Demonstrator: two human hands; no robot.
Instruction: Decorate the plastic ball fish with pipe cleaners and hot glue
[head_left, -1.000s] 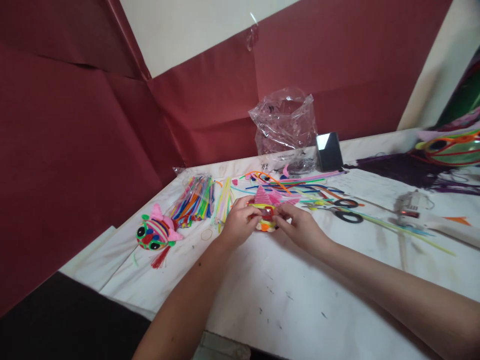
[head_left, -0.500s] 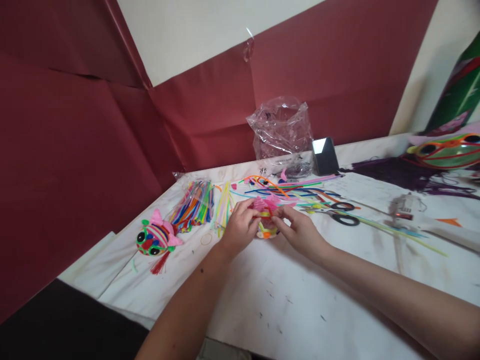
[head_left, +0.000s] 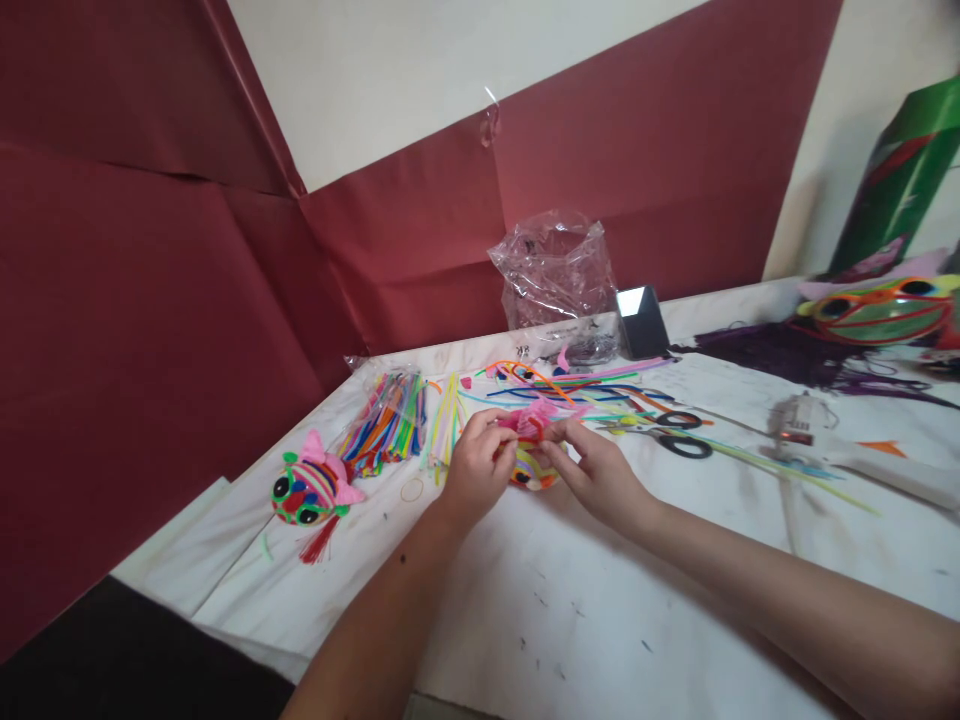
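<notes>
A small colourful craft fish (head_left: 529, 462) with pink fins sits on the white table (head_left: 600, 620), held between both hands. My left hand (head_left: 475, 468) grips its left side with fingers curled. My right hand (head_left: 596, 472) pinches its top right near the pink fins. A finished striped fish (head_left: 309, 487) with black eyes and a red tassel lies to the left, apart from the hands.
A bundle of coloured pipe cleaners (head_left: 386, 423) lies behind the left hand, with loose ones (head_left: 577, 385) and black scissors (head_left: 679, 433) behind the right. At the back stand a clear plastic bag (head_left: 553, 270) and a dark phone (head_left: 640, 320). A large green fish lantern (head_left: 877, 312) is at far right.
Both hands have turned the small fish slightly and shifted their pinch toward its pink top. The camera tilted downward a little, so the scene sits lower.
</notes>
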